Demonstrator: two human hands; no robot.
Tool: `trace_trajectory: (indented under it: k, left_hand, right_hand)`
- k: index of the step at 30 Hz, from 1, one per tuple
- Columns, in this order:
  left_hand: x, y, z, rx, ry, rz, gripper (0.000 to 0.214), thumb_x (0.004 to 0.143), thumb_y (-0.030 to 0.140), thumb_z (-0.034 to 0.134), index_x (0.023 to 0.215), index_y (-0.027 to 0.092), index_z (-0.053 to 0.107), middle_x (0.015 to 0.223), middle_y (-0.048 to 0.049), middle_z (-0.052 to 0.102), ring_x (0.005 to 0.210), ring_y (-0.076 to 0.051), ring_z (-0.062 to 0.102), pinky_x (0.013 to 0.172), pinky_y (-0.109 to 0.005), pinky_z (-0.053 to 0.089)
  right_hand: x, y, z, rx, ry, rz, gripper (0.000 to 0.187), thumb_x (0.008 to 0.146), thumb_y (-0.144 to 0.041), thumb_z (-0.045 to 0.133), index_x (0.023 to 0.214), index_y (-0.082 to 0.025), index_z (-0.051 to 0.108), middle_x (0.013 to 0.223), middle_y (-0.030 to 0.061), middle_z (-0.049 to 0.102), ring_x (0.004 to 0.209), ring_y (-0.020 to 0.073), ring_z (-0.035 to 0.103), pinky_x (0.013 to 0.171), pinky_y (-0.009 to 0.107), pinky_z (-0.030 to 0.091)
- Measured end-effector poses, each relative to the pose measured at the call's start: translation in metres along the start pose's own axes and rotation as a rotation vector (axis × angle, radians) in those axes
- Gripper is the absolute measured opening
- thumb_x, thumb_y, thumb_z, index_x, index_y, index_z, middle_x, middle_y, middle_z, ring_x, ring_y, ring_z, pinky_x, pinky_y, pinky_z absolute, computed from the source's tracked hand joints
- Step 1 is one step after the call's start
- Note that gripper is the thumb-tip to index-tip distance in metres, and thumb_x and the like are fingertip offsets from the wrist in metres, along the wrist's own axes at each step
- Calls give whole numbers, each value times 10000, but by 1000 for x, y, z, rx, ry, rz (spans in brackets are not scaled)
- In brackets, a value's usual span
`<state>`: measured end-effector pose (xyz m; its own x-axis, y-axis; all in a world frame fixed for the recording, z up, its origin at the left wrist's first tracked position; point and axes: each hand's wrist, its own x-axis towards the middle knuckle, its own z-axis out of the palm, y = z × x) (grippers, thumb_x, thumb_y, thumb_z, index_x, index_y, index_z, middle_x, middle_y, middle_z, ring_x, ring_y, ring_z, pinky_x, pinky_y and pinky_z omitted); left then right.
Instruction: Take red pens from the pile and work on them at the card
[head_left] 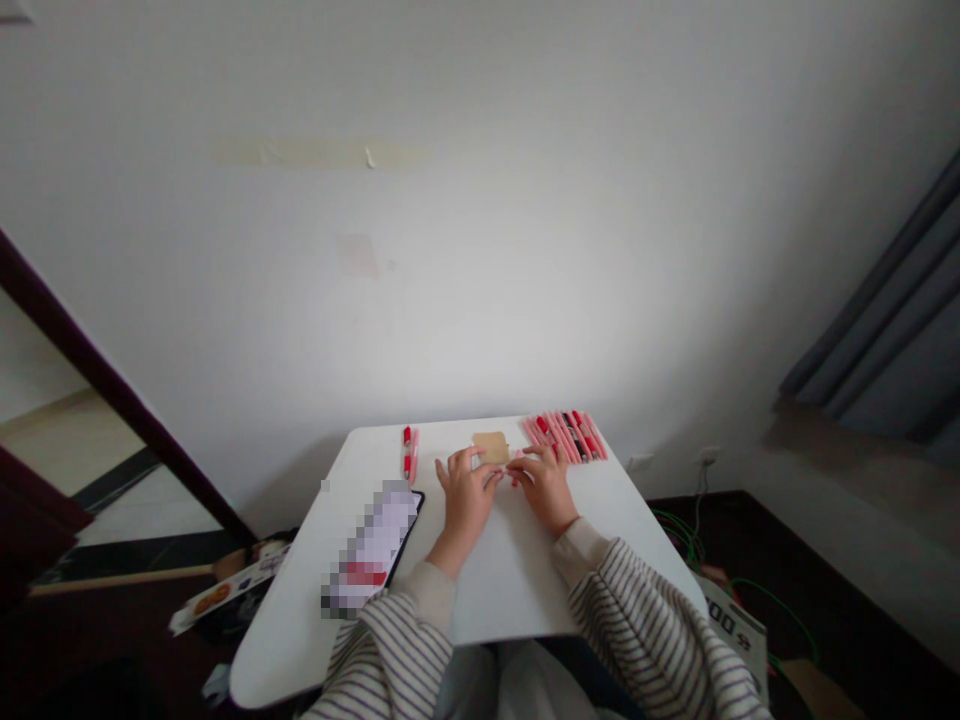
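Note:
Near the far middle of the table, my left hand (466,490) and my right hand (544,487) meet fingertip to fingertip. Both are closed in a pinch around something slim and pale that I cannot make out. Small pink and red bits (514,483) show just beneath the right fingertips. A tan square piece (490,445) lies right behind the fingers, partly covered by the left hand. To the right, close to my right hand, several pink, red and black pens (574,437) lie side by side in a row. Left of my left hand are a red pen (407,453) and a pink one (414,456).
A phone (375,545) with a blurred screen lies on the left of the white table (300,640). The table stands against a pale wall (480,300). Green cables (682,530) and a printed box (731,625) are on the floor at right; a grey curtain (892,330) hangs above.

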<state>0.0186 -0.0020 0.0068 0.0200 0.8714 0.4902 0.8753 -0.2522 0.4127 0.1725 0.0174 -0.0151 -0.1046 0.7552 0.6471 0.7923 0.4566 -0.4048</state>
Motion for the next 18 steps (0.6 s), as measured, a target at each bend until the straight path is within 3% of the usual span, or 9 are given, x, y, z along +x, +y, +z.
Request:
trace_trajectory:
  k: [9, 15, 18]
  left_hand:
    - [-1, 0, 0, 9, -8, 9, 137, 824, 342, 627, 905, 339, 737, 1256, -25, 585, 1230, -241, 439, 1150, -593, 161]
    - [-2, -2, 1, 23, 12, -22, 149, 835, 332, 612, 922, 326, 733, 1251, -35, 576, 1219, -241, 440, 1140, -600, 175]
    - [-2, -5, 4, 31, 43, -35, 143, 835, 353, 614, 908, 320, 732, 1239, -37, 576, 1204, -242, 452, 1129, -609, 196]
  right_hand:
    - [1, -1, -2, 35, -33, 5, 157, 912, -246, 587, 875, -280, 736, 919, 13, 717, 1079, 223, 524, 1043, 447, 218]
    - [0, 4, -2, -20, -13, -23, 227, 919, -225, 566, 1081, -310, 702, 1018, 9, 721, 1111, 238, 466, 1029, 450, 211]
    - [0, 8, -3, -82, -27, -30, 293, 907, -161, 559, 1097, -335, 698, 1068, 6, 705, 1134, 244, 439, 1038, 469, 196]
